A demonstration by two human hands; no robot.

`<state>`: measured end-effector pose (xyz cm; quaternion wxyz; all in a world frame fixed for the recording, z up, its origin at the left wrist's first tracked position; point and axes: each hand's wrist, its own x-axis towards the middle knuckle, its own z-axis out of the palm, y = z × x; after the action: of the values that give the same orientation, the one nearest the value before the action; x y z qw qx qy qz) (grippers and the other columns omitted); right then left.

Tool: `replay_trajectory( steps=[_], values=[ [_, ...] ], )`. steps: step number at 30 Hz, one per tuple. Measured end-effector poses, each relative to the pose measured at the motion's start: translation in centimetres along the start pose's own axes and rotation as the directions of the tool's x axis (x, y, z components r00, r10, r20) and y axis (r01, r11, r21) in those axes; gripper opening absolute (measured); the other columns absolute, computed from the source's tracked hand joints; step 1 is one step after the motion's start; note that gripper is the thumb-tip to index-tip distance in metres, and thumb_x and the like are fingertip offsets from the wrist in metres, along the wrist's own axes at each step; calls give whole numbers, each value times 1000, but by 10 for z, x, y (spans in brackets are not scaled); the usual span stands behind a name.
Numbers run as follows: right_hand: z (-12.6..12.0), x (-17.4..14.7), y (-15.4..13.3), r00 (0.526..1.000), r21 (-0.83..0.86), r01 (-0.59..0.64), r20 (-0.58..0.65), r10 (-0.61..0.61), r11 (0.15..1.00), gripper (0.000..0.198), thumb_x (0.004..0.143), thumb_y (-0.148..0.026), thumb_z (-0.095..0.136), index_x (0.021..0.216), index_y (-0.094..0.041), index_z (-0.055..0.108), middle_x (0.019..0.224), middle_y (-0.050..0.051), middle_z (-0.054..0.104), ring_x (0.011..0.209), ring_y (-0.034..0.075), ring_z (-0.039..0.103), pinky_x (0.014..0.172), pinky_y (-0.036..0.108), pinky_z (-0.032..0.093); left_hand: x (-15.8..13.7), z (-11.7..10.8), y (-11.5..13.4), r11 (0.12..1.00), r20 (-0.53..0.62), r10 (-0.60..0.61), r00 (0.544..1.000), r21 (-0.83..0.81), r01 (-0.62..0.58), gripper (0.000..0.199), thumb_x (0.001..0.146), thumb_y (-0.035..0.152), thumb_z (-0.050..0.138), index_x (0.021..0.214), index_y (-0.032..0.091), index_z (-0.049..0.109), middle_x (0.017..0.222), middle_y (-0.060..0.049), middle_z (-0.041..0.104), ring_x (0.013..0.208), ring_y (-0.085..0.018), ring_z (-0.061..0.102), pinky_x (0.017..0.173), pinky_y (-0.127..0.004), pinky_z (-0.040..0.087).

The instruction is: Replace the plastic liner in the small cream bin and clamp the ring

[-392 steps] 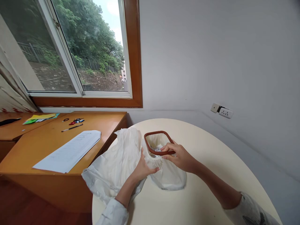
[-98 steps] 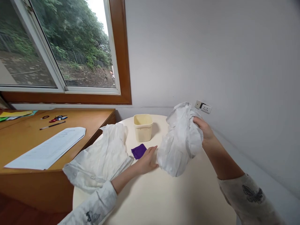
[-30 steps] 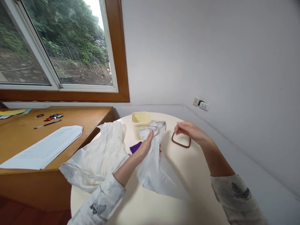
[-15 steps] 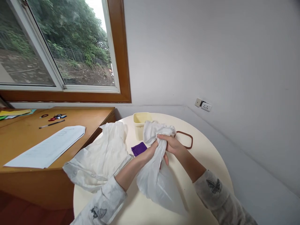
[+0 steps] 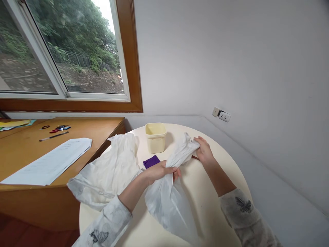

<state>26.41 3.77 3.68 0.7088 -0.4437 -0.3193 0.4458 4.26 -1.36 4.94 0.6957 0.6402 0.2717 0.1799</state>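
Note:
A white plastic bag (image 5: 171,206) hangs over the near part of the round table, its upper part gathered into a twisted neck. My left hand (image 5: 160,171) is wrapped round that neck at the middle. Higher up, my right hand (image 5: 204,149) pinches the bunched top end and pulls it toward the right. Behind my left hand lies a folded purple cloth (image 5: 151,161). Just under my right hand a bit of the brown frame (image 5: 195,157) shows, the rest being hidden by hand and bag.
A pale yellow plastic bin (image 5: 156,142) stands at the table's back. Crumpled white fabric or plastic (image 5: 113,168) covers the table's left side. On the wooden desk (image 5: 102,137) lie paper sheets (image 5: 51,161), a pen (image 5: 53,136) and scissors (image 5: 58,129). A wall socket (image 5: 224,116) is at right.
My right hand has moved right and slightly up with the bag's top end, stretching the neck. My left hand has slid lower. More of the yellow bin shows and less of the brown frame.

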Motion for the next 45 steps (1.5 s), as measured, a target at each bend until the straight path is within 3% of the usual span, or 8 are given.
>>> replay_trajectory(
  steps=[5,8,13,19,29,34,39,45],
  values=[
    [5,-19,-46,938,-121,313,195,-287,942,43,68,-33,63,109,-27,50,113,3,56,113,15,47,95,30,34,0,-2,2,999,26,25,999,-34,-25,32,76,45,56,76,13,61,46,2,48,58,-15,55,67,-28,42],
    [21,-41,-71,621,-317,477,782,-58,820,78,60,-30,72,129,-30,38,134,4,41,126,21,31,103,36,22,1,-4,4,1000,69,1,998,-31,2,33,76,45,57,74,13,62,37,8,33,44,-11,44,60,-27,39],
    [34,-52,-54,315,-475,662,878,359,580,83,53,-32,75,128,-33,42,119,1,56,122,27,34,100,40,20,-2,-6,8,998,184,-47,982,-36,54,30,78,41,56,70,13,63,34,8,31,40,-10,41,58,-27,37],
    [15,-39,-23,357,-638,608,751,555,472,19,67,-36,60,70,-18,63,70,0,58,69,16,51,56,23,36,-11,-13,7,996,180,-92,979,28,88,35,77,46,56,70,13,65,32,8,33,38,-10,40,56,-26,37],
    [-13,-37,-34,382,-691,225,711,591,687,16,69,-19,47,79,-15,59,71,-1,55,65,12,48,57,21,35,-15,-19,2,980,111,-101,989,-158,118,60,84,60,28,100,12,61,33,6,36,37,-10,36,53,-26,36],
    [-18,-38,-20,487,-689,171,681,547,704,15,60,-13,48,73,-16,55,64,-4,49,59,9,44,53,19,32,-16,-20,6,968,132,-21,991,-245,53,63,86,59,20,137,23,23,40,7,41,40,-10,36,53,-24,34],
    [-23,-36,-19,542,-724,168,635,551,669,10,62,-12,46,69,-18,49,59,-6,41,53,7,38,48,18,28,-21,-27,16,993,175,45,984,98,-63,46,86,49,40,101,14,66,47,5,34,50,-9,39,59,-24,36],
    [-31,-32,-35,344,-759,98,633,693,644,19,70,-27,57,85,-16,58,75,0,53,64,9,47,55,19,36,-27,-29,40,814,268,-5,963,561,-152,31,84,37,47,87,17,70,73,-2,61,66,-12,49,59,-21,36]
  ],
)
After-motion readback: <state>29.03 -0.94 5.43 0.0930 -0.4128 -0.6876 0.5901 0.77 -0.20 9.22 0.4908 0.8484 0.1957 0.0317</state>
